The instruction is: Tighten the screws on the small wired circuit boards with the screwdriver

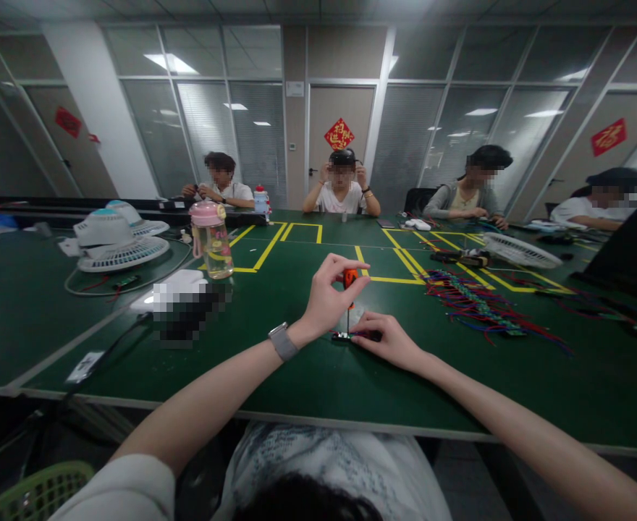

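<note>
My left hand (pixel 329 295), with a watch on its wrist, grips the orange and black handle of a screwdriver (pixel 350 279). The screwdriver stands upright, its shaft pointing down at a small circuit board (pixel 342 336) on the green table. My right hand (pixel 388 337) rests low beside the board, its fingertips closed on the board's right edge. Dark wires show partly under those fingers. Just behind the board lies a small clear plastic bag or wrap (pixel 355 315), partly hidden by the hands.
A row of circuit boards with red and blue wires (pixel 475 300) lies to the right. White fan parts (pixel 120 242) and a pink-lidded bottle (pixel 211 242) stand left. Yellow tape (pixel 394 280) marks the green table (pixel 297 383). Several people sit across it.
</note>
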`<state>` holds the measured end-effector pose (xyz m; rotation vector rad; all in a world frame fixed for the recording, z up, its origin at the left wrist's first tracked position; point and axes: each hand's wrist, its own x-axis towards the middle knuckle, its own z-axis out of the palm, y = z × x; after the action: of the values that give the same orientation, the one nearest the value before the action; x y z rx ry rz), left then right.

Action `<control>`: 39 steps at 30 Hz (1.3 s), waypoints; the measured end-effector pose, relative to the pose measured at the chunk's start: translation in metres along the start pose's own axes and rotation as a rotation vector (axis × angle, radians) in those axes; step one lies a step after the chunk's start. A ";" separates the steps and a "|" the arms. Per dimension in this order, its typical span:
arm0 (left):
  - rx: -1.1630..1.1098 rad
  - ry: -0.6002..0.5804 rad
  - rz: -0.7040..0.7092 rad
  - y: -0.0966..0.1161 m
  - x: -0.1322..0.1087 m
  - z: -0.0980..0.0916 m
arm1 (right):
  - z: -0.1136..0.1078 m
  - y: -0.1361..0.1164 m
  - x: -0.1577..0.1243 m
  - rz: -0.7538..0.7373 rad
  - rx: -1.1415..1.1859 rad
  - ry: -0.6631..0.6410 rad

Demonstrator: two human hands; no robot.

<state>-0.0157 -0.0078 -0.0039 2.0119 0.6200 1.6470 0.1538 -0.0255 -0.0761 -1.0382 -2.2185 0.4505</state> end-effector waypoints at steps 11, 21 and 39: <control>-0.234 -0.097 -0.068 -0.004 -0.001 0.005 | 0.001 0.000 0.000 0.004 0.002 0.008; -0.153 -0.045 -0.015 -0.004 -0.002 0.002 | 0.001 0.000 0.000 0.010 -0.001 0.011; -0.184 -0.025 -0.051 -0.003 -0.001 0.004 | 0.001 0.000 0.000 0.016 -0.017 0.005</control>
<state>-0.0120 -0.0065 -0.0076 1.8672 0.4883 1.5850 0.1532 -0.0251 -0.0768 -1.0662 -2.2141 0.4363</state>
